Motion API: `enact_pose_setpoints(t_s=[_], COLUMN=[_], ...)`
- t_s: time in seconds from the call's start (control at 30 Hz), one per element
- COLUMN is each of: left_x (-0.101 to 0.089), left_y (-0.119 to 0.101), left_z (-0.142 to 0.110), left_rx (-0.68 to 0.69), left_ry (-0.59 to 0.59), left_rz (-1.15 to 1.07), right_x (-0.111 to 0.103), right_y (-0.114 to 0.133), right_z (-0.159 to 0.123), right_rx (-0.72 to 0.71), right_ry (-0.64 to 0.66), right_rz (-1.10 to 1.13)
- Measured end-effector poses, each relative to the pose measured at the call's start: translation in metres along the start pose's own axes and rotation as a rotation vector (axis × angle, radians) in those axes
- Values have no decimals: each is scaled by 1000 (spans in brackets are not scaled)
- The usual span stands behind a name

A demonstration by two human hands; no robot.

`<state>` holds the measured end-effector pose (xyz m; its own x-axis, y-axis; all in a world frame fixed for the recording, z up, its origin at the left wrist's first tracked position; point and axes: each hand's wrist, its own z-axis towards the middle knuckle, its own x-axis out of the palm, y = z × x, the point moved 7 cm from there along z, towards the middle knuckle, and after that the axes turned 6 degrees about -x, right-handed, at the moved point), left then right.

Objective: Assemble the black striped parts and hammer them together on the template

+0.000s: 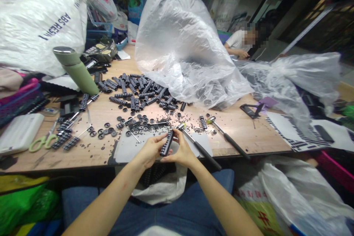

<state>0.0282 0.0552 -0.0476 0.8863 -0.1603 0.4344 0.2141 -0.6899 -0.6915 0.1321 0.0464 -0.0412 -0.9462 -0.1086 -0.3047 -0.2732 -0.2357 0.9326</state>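
Between my two hands is a black bar-shaped piece (167,143) with rows of pale dots or beads along its side; its exact kind is unclear. My left hand (151,150) grips it from the left, fingers along its edge. On the other side my right hand (182,151) pinches it with thumb and fingers. Both hands are over the near edge of a pale board (125,145). A hammer (199,147) with a yellowish head and black handle lies just right of my right hand. Farther back sits a pile of similar dotted pieces (138,90).
Black discs (107,131) and tiny dark bits are scattered around the board. A second hammer (228,138) lies to the right. Scissors (44,142) and a green flask (76,70) stand left. A large plastic bag (182,40) fills the back; a person (243,42) sits beyond.
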Motion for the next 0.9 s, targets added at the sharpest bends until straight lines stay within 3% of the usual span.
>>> enact_pose_setpoints(t_s=[0.13,0.2,0.3,0.4,0.57,0.63,0.77,0.9], left_x=[-2,-5,-10,-1,10,9,9,12], left_y=[1,-2,-15,-17,3,5,3,-2], left_z=[3,5,2,-6,2,5,1,-8], left_rx=[10,92,389,673,769,790,887,936], left_ry=[-19,-49,-214,-363,-441,-410,-259,-324], left_rz=[62,170,519,958,1427,1545,1735,1875], right_x=[-2,-3,0,6,4,-11,-66,-87], right_y=[9,11,7,-2,-9,-7,-11,-19], right_z=[1,2,3,4,-5,-15,-32,-36], right_rx=[11,-9,-62,-108,-99,-100,73,196], right_ry=[-42,-78,-119,-146,-57,-46,-227,-130], right_rz=[-149,-244,-388,-496,-575,-649,-1051,-1201])
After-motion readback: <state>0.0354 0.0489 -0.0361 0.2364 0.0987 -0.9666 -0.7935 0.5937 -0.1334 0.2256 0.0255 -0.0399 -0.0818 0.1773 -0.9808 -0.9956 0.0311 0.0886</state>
